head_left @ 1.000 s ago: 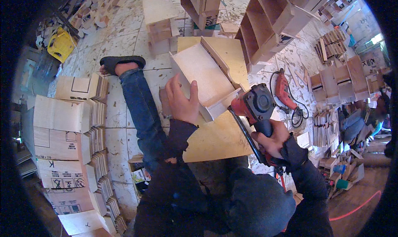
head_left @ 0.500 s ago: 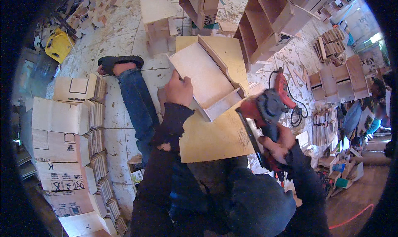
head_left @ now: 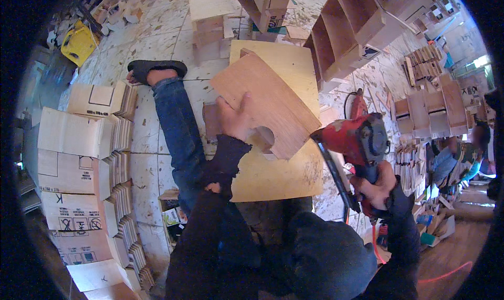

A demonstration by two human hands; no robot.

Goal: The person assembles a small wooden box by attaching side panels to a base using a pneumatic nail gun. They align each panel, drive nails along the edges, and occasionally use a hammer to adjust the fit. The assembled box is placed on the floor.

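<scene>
A shallow wooden box (head_left: 265, 92) rests at a slant on a yellowish board, its brown panel facing up. A round cutout shows near its lower left edge. My left hand (head_left: 233, 117) grips the box's left edge, one finger stretched over the panel; it is slightly blurred and some fingers are hidden. My right hand (head_left: 377, 185) is closed round the handle of a red and black nail gun (head_left: 349, 137). The gun's nose is close to the box's right corner; whether they touch I cannot tell. The yellowish board (head_left: 273, 179) lies before me.
Stacked wooden panels (head_left: 79, 174) line my left side. Open wooden shelf units (head_left: 346, 24) stand at the far right. Behind the nail gun a second red tool (head_left: 358, 105) with a black cord lies on the tiled floor (head_left: 149, 168). Another person (head_left: 451, 155) sits at the far right.
The box has been turned over, from its open side up to its brown panel up. My left hand has shifted its hold. My right hand has moved the nail gun slightly right and tilted it.
</scene>
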